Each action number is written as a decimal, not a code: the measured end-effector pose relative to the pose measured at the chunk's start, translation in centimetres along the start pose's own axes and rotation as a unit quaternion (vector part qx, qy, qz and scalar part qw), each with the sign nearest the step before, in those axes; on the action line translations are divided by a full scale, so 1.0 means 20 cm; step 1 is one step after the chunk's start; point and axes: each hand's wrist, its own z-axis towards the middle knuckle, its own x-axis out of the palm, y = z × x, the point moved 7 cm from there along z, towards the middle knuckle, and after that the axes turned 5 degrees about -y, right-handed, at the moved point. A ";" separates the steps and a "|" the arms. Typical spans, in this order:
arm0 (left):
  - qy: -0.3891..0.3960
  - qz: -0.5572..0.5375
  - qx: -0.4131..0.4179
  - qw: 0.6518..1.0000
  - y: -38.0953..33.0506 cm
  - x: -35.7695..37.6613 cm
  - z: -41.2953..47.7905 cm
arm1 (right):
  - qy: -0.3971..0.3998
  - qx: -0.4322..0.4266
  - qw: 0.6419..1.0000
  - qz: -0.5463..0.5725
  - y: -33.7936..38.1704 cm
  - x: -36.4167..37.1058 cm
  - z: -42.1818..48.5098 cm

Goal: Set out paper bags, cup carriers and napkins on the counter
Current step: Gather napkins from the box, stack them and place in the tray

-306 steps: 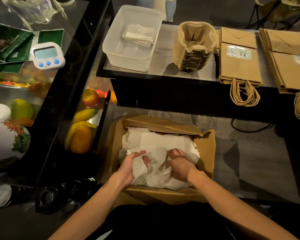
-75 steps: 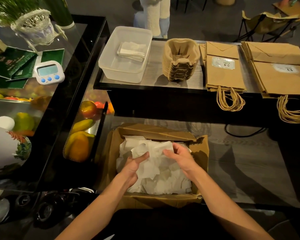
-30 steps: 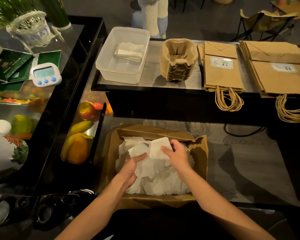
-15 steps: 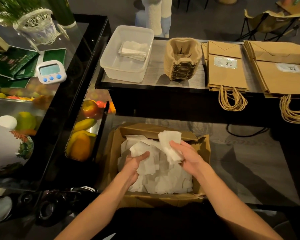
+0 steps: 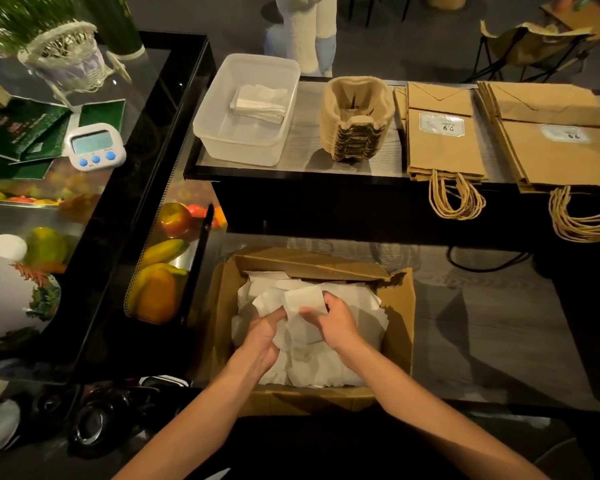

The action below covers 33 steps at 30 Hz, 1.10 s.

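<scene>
While both hands work among loose white napkins (image 5: pixel 309 362) in a cardboard box (image 5: pixel 399 317) on the lower shelf, the left hand (image 5: pixel 262 332) curls round a small bunch and the right hand (image 5: pixel 336 323) pinches a folded one against it. Paper bags (image 5: pixel 444 147) and stacked cup carriers (image 5: pixel 357 123) lie on the counter (image 5: pixel 302 168) above. Napkins look like the step in hand; next, the bunch probably needs squaring and lifting into the clear tub (image 5: pixel 222 140)

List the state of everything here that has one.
cardboard box: open, full of loose napkins
plastic tub: lidless, few folded napkins inside
cup carriers: nested in one stack
paper bags: flat, in two piles
left hand: grips loose napkins
right hand: pinches a napkin
</scene>
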 end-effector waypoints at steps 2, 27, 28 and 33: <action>-0.002 0.007 -0.004 1.000 0.01 0.00 0.00 | -0.014 0.015 1.000 0.021 -0.03 0.02 0.00; 0.074 -0.044 -0.031 0.996 -0.02 0.05 -0.07 | -0.001 0.111 0.981 0.157 -0.04 -0.05 -0.01; 0.076 -0.048 -0.032 0.995 -0.03 0.05 -0.07 | -0.002 0.116 0.978 0.175 -0.05 -0.06 -0.01; 0.071 -0.043 -0.023 0.996 -0.04 0.05 -0.07 | 0.017 0.129 0.957 0.258 -0.06 -0.07 -0.02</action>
